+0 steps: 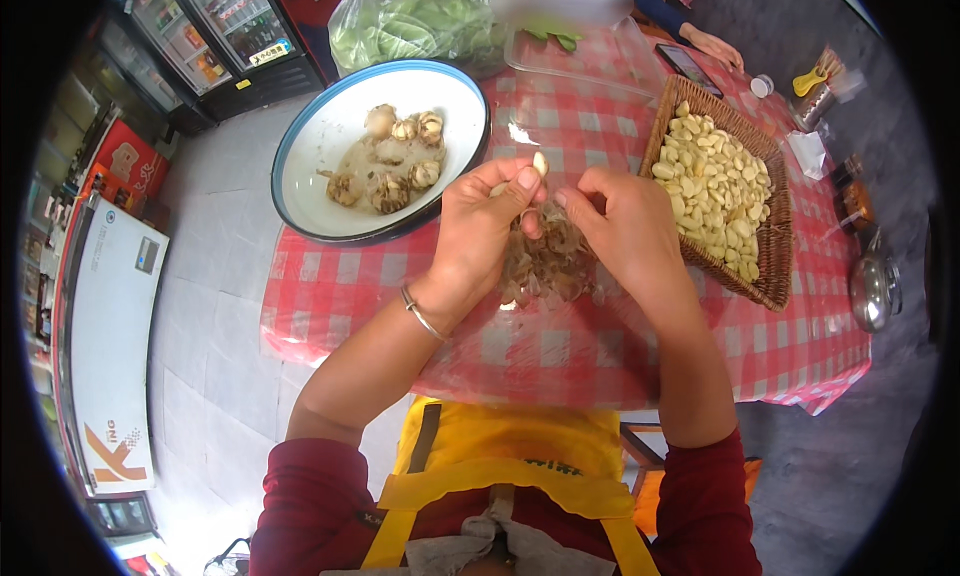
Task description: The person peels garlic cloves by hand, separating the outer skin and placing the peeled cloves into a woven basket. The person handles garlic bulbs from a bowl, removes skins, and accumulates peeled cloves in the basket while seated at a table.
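Observation:
Over the near middle of the table, my left hand [480, 216] pinches a peeled-looking garlic clove [540, 163] between thumb and forefinger. Close to its right, my right hand [632, 226] is closed, thumb against curled fingers; whatever it grips is hidden. Beneath both hands lies a heap of papery brown garlic skins [548, 266]. A white bowl with a blue rim [305, 161] stands to the left, with several unpeeled garlic bulbs [388, 191] and loose skins in it. On the right, a brown wicker basket [772, 290] is filled with pale peeled cloves [712, 181].
A red-checked cloth [560, 361] covers the table. At the back are a bag of green leaves [415, 26] and a clear plastic tray [600, 66]. Another person's hand [712, 48] rests near a phone [690, 69]. A metal pot [873, 288] is at far right.

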`<action>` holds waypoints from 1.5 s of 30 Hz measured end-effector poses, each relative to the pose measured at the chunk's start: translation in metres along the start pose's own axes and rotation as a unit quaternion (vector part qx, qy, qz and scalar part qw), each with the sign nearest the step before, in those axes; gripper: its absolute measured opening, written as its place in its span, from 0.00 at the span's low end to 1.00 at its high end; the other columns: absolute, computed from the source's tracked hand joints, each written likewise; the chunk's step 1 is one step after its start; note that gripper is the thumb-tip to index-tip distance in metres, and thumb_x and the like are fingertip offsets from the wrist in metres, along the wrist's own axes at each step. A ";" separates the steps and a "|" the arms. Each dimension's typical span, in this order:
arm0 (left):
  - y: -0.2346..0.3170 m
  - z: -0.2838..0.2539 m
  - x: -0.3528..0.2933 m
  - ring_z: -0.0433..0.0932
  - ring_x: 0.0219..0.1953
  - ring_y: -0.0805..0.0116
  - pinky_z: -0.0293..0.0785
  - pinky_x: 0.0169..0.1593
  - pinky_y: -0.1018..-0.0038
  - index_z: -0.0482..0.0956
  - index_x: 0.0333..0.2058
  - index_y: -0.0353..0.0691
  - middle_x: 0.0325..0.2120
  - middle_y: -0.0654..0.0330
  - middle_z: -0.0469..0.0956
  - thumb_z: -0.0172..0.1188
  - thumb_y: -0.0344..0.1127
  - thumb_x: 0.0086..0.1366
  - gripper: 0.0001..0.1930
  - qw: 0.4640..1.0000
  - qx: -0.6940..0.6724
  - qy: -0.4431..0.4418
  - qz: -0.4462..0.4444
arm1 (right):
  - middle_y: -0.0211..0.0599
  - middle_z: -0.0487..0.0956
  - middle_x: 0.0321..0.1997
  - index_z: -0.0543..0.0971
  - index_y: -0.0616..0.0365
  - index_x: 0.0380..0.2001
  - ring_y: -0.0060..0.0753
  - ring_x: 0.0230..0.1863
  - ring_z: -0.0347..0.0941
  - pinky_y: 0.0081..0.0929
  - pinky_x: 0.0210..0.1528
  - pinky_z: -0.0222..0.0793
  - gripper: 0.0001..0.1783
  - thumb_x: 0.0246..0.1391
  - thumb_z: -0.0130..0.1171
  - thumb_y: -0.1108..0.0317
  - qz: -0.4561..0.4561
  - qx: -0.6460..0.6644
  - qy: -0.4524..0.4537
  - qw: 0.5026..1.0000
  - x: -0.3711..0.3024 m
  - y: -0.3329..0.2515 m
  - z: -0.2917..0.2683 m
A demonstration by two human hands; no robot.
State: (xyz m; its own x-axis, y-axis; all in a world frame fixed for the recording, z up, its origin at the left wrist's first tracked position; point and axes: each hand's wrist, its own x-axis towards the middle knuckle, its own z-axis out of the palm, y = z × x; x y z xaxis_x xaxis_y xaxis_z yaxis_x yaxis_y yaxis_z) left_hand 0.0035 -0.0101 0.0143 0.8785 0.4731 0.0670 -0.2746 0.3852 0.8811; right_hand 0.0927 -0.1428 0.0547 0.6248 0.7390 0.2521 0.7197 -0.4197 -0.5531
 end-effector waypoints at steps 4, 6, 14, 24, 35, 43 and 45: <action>-0.002 0.001 -0.001 0.69 0.21 0.77 0.69 0.27 0.79 0.74 0.31 0.37 0.24 0.64 0.73 0.57 0.35 0.62 0.08 0.999 0.034 -0.012 0.006 | 0.42 0.77 0.25 0.73 0.62 0.36 0.40 0.20 0.72 0.31 0.26 0.68 0.10 0.52 0.55 0.67 -0.102 0.136 0.153 0.973 0.004 0.008 0.015; -0.001 0.002 -0.002 0.69 0.21 0.77 0.68 0.27 0.80 0.73 0.29 0.37 0.23 0.64 0.73 0.57 0.35 0.62 0.08 0.998 0.058 -0.014 -0.003 | 0.39 0.77 0.25 0.73 0.62 0.39 0.32 0.19 0.72 0.26 0.25 0.67 0.12 0.53 0.54 0.67 -0.039 0.257 0.050 0.964 0.002 0.004 0.009; 0.000 0.005 -0.005 0.67 0.19 0.80 0.64 0.23 0.82 0.73 0.28 0.36 0.19 0.65 0.72 0.55 0.32 0.63 0.07 0.993 0.107 -0.031 0.033 | 0.39 0.78 0.28 0.73 0.63 0.40 0.23 0.21 0.73 0.21 0.25 0.67 0.12 0.55 0.53 0.67 0.018 0.342 -0.028 0.939 -0.003 -0.005 0.000; 0.004 0.005 -0.007 0.68 0.22 0.76 0.67 0.25 0.81 0.70 0.28 0.37 0.21 0.63 0.70 0.52 0.35 0.65 0.08 0.997 0.074 -0.028 -0.001 | 0.39 0.76 0.20 0.77 0.60 0.31 0.31 0.21 0.74 0.27 0.24 0.68 0.06 0.48 0.58 0.71 -0.024 0.131 0.269 0.954 0.002 -0.001 -0.008; 0.003 0.005 -0.008 0.68 0.19 0.76 0.66 0.24 0.82 0.69 0.33 0.37 0.22 0.61 0.71 0.43 0.42 0.70 0.14 0.998 0.057 -0.039 -0.002 | 0.41 0.74 0.27 0.72 0.60 0.45 0.43 0.28 0.73 0.35 0.32 0.68 0.18 0.49 0.56 0.69 0.018 0.110 0.256 0.960 0.004 0.011 -0.022; -0.002 0.008 -0.010 0.71 0.24 0.79 0.69 0.26 0.83 0.67 0.48 0.32 0.27 0.61 0.72 0.35 0.52 0.71 0.26 0.987 0.144 -0.036 0.062 | 0.46 0.73 0.39 0.73 0.60 0.39 0.49 0.37 0.72 0.38 0.35 0.68 0.13 0.51 0.56 0.66 -0.149 0.064 -0.016 0.987 -0.007 -0.015 0.010; -0.005 0.004 -0.009 0.71 0.26 0.78 0.70 0.27 0.82 0.66 0.49 0.32 0.29 0.60 0.73 0.36 0.52 0.70 0.26 0.981 0.174 -0.050 0.063 | 0.45 0.73 0.39 0.72 0.60 0.39 0.50 0.37 0.72 0.39 0.36 0.68 0.13 0.50 0.56 0.66 -0.144 0.075 -0.020 0.987 -0.007 -0.012 0.014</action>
State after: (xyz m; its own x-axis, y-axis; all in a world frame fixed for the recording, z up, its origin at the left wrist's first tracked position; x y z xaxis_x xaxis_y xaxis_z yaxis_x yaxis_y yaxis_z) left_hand -0.0017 -0.0200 0.0110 0.8848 0.4128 0.2161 -0.2486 0.0262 0.9682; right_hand 0.0758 -0.1356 0.0487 0.3866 0.8376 0.3860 0.8109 -0.1093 -0.5749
